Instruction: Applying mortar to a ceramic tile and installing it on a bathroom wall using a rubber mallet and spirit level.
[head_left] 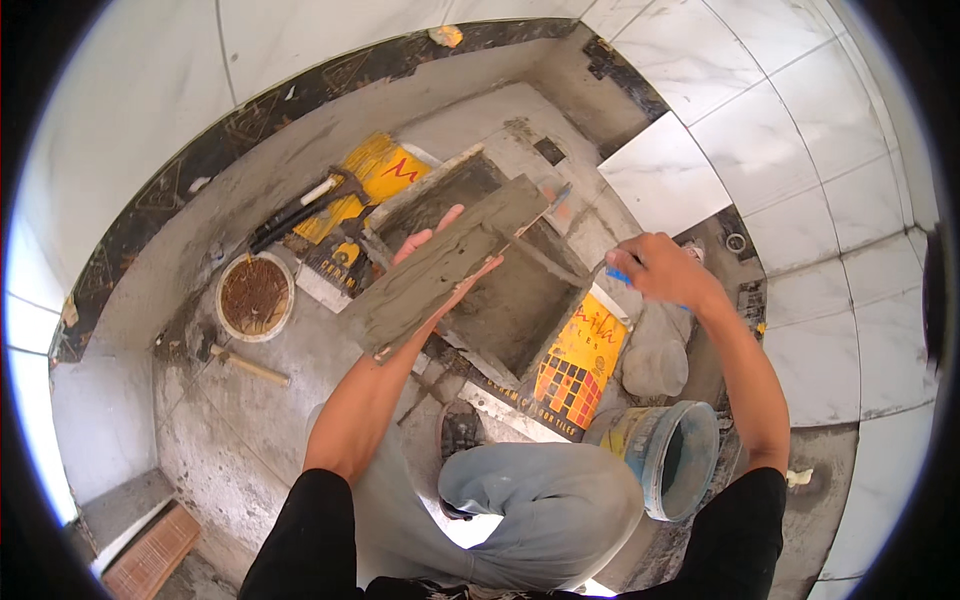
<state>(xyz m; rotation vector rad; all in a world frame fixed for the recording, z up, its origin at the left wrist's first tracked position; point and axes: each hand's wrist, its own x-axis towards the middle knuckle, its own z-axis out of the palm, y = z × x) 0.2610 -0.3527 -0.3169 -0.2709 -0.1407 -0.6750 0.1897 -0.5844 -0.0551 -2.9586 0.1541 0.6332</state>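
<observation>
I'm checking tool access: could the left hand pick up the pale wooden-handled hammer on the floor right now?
Probably not as things stand: the left hand is occupied, holding a long, flat, grey mortar-coated slab. The pale wooden-handled hammer itself lies uncovered on the grey tiled floor.

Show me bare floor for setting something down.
Bare floor lies between the mallet and left sleeve. It's crowded around the mortar tray: hammer and yellow cardboard on its far-left side, blue bucket toward the near right.
</observation>
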